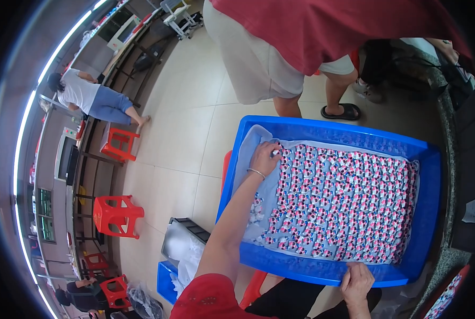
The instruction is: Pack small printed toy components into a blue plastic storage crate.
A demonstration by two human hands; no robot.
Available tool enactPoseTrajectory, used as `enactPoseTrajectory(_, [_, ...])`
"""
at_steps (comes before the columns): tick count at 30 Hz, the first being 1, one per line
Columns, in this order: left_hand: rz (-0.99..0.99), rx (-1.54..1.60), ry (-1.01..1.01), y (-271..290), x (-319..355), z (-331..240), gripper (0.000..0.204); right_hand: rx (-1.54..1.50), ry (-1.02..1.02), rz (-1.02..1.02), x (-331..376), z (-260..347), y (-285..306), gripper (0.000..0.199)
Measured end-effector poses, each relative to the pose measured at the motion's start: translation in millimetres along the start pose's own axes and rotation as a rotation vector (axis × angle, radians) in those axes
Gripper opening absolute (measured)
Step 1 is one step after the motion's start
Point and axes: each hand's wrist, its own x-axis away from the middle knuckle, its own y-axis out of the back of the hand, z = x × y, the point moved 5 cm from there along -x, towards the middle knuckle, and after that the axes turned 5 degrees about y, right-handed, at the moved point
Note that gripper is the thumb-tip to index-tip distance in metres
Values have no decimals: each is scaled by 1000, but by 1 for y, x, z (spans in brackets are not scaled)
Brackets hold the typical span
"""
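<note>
A large blue plastic tub (434, 212) lined with a white sheet (259, 139) lies before me. Inside, small pink, white and black figure pieces (349, 204) are set out in close rows. My left hand (265, 158) is at the tub's far left corner, at the end of the outermost row. Its fingers are pinched around one small piece, partly hidden by them. My right hand (357, 283) grips the near rim of the tub, fingers curled over the edge. Loose pieces (256, 208) lie in a heap on the sheet by the tub's left side.
A person in a dark red top (322, 26) stands just beyond the tub. Red plastic stools (116, 213) stand along the left workbench, where another person (85, 93) leans. A smaller blue bin (166, 282) and a grey crate (189, 228) with white bags sit left of me.
</note>
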Motion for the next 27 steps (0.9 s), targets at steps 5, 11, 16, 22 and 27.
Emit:
enactPoseTrajectory(5, [18,-126,-59,-3,9,4,24,5,14,-6,2,-1,0,7])
enactPoseTrajectory(11, [6,-279,-41,-6,8,0,28,5,6,1,1,0,0,6])
enactPoseTrajectory(16, [-38,-340,-24,-3,9,-3,29,3,10,-1,0,0,-1,6])
enactPoseTrajectory(22, [-43,-286,-2,11,23,-7,25,21,-6,6,1,-1,0,7])
enactPoseTrajectory(27, [35,-428,31,1,29,-8,23,23,9,2,2,-3,-2,8])
